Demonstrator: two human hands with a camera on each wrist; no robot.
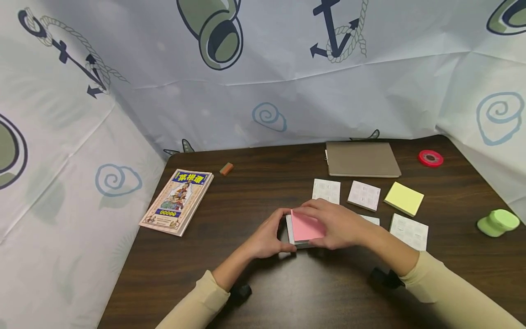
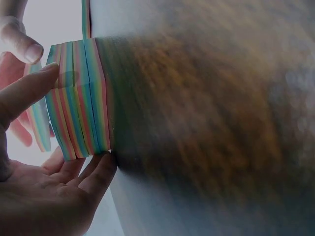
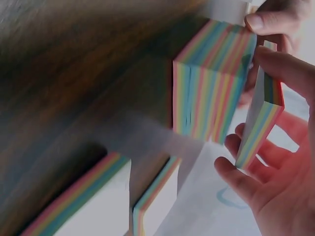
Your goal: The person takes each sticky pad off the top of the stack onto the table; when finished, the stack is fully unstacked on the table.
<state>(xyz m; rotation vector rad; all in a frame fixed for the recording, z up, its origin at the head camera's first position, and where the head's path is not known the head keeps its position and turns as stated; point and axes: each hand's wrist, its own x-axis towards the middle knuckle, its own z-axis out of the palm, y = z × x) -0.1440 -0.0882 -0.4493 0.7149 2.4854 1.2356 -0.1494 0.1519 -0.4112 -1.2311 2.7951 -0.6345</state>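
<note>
stacking step, i'd say: my left hand grips the rainbow-edged note stack at the table's near middle, my right hand pinches a pink-topped pad just over it; next, squaring edges.

Bystanders on a dark wooden table, fenced by a nautical-print cloth.

At centre left of the head view lies a comic book with a colourful cover, and just above and right of it a small orange-brown eraser. In the upper right a closed tan notebook lies flat, with a red roll of tape to its right. Below the notebook sit three white note pads and a yellow sticky pad. At the far right edge a light green object rests on the wood.
</note>
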